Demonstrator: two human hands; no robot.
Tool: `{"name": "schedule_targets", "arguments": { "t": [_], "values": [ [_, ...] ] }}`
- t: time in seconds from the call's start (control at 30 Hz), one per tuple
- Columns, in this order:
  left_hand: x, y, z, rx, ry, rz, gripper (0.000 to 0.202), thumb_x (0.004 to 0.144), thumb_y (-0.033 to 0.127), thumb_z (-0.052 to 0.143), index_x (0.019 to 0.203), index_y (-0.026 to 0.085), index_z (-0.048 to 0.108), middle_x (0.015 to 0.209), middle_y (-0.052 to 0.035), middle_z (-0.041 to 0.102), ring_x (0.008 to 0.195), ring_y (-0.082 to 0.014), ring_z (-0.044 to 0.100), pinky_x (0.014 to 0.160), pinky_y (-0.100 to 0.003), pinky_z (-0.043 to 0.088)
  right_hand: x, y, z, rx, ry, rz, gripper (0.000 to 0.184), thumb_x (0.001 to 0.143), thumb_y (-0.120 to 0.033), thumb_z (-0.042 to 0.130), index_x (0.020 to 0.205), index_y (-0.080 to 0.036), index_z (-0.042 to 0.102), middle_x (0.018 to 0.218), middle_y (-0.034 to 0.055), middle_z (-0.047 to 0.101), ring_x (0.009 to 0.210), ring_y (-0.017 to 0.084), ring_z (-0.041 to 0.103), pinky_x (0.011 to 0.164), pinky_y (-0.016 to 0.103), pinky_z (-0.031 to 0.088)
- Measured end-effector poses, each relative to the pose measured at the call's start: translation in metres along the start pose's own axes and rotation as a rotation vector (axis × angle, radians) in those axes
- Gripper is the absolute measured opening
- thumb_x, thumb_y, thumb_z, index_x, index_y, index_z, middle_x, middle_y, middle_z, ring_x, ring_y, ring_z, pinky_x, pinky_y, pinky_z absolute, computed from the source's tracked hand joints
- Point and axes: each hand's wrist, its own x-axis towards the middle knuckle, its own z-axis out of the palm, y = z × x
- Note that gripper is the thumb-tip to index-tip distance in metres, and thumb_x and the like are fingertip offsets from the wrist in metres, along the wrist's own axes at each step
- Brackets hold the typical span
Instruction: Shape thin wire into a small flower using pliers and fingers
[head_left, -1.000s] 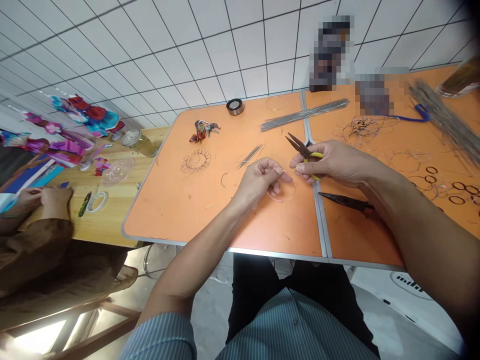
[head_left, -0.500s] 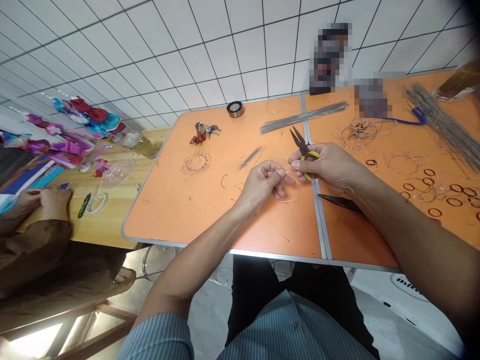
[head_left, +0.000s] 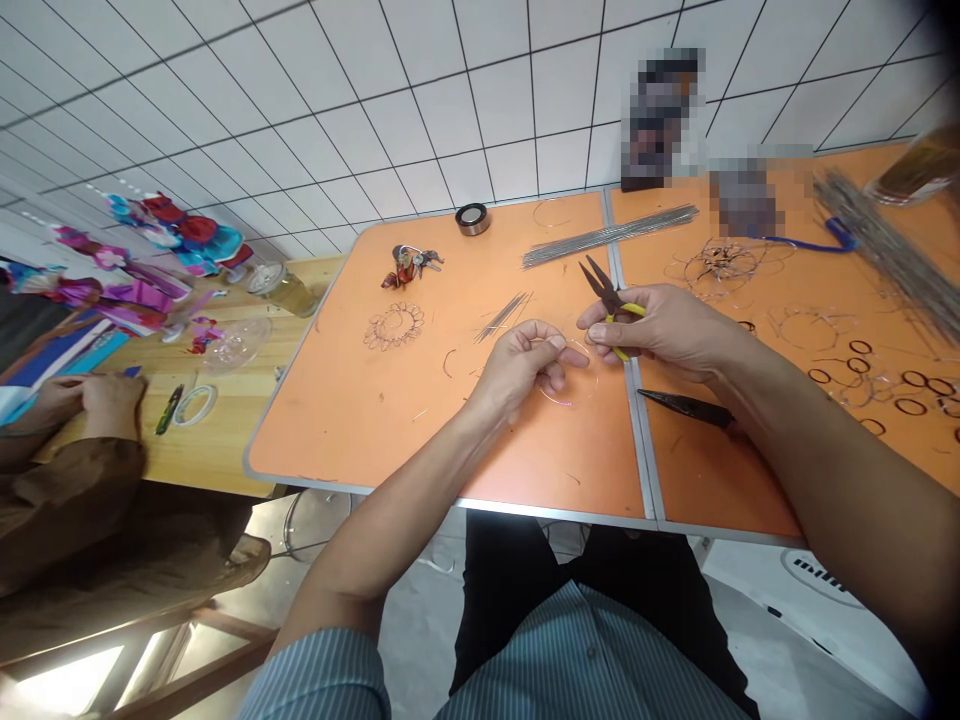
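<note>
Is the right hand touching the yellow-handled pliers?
Touching: the head view shows the right hand gripping the yellow-handled pliers, thumb crossing over the handles.

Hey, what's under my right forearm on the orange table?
A dark, slender, pointed metal tool shows its narrow end, poking out leftward across the orange tabletop. Your right forearm covers its rear part, so I can't tell what else lies beneath.

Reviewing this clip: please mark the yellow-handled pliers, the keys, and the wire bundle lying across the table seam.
Yellow-handled pliers (head_left: 612,300): head view, on the dark pivot.
Keys (head_left: 430,260): head view, on the metal.
Wire bundle (head_left: 609,237): head view, midway along.
</note>
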Motion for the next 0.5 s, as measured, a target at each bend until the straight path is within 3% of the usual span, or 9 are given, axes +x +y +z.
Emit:
{"name": "schedule_targets", "arguments": {
  "t": [0.13,0.5],
  "values": [
    [0.0014,0.0019,-0.0019,-0.045,-0.043,-0.032,0.039,0.086,0.040,0.096,0.089,0.020,0.062,0.083,-0.0053,0.087,0.048,-0.0080,0.064,0.046,-0.018,0.043,0.0015,0.0036,-0.0060,0.053,-0.110,0.072,0.057,0.053,-0.034,0.124,0.091,-0.020,0.086,0.085,0.0035,0.076,0.078,0.017,0.072,0.068,0.029,0.065],
    [-0.0005,0.0018,0.0017,-0.007,-0.049,-0.006,0.043,0.088,0.046,0.097,0.092,0.021,0.062,0.082,-0.0034,0.086,0.049,-0.0083,0.063,0.047,-0.020,0.045,0.0021,0.0086,0.0001,0.142,-0.161,0.025,0.046,0.061,-0.033,0.120,0.086,-0.021,0.082,0.085,0.0006,0.071,0.080,0.015,0.066,0.072,0.030,0.059]
  ]
}}
